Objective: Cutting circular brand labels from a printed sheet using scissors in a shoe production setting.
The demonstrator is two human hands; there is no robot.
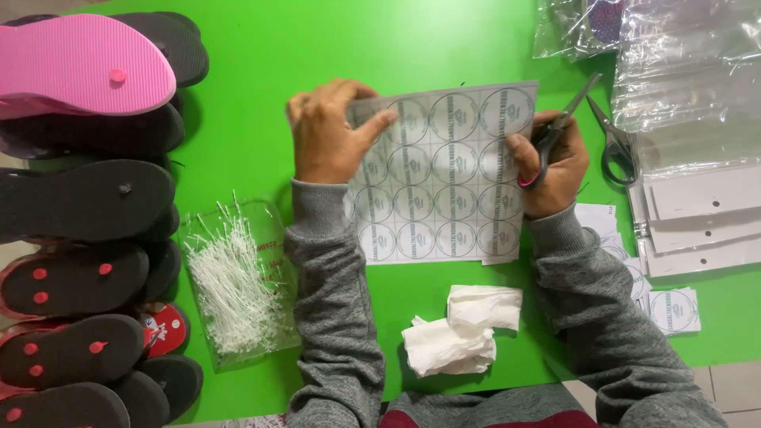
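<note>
A sheet of round stickers [444, 178] lies on the green table [254, 63]. My left hand [329, 135] pinches the sheet's upper left corner, thumb on top. My right hand [555, 162] holds red-handled scissors [555, 135] with the blades pointing up and right, and its thumb presses the sheet's right edge. Both arms wear grey sleeves.
Stacked flip-flops, pink [79, 63] and black [79, 198], fill the left edge. A clear bag of white plastic ties [234, 285] lies left of my arm. Crumpled tissue [460, 329] sits near me. Another pair of scissors [617, 147], clear bags [690, 71], white cards [697, 214] and cut sticker squares [674, 309] are at right.
</note>
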